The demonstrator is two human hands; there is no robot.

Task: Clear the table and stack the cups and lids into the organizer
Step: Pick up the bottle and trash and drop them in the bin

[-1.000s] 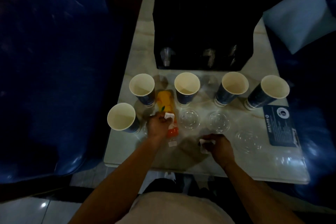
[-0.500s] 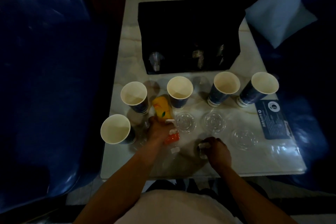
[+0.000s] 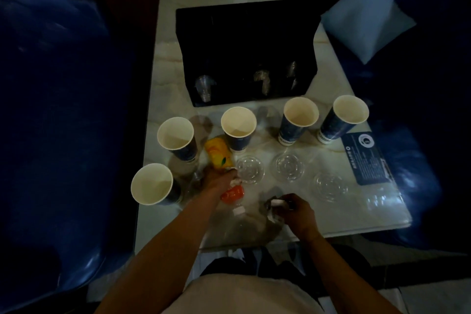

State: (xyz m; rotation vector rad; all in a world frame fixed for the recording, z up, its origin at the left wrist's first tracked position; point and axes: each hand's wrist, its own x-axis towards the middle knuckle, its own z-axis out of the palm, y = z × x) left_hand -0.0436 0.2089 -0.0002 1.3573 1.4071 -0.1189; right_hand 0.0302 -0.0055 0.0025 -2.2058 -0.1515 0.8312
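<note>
A pale marble table [image 3: 178, 64] is sitting in a very dim room between dark blue seats, with a black organizer [image 3: 249, 30] standing at its far half. Five paper cups [image 3: 238, 122] are standing upright and unstacked in front of it, and three clear lids [image 3: 288, 167] are lying loose nearer the person, so the stacking is looking barely begun; a few clear items are glinting in the organizer's slots. The left hand [image 3: 219, 181] is closing around an orange bottle [image 3: 219, 155] lying on the table. The right hand [image 3: 293, 209] is pinching something small and white, possibly crumpled paper, though the gloom is making that hard to confirm.
</note>
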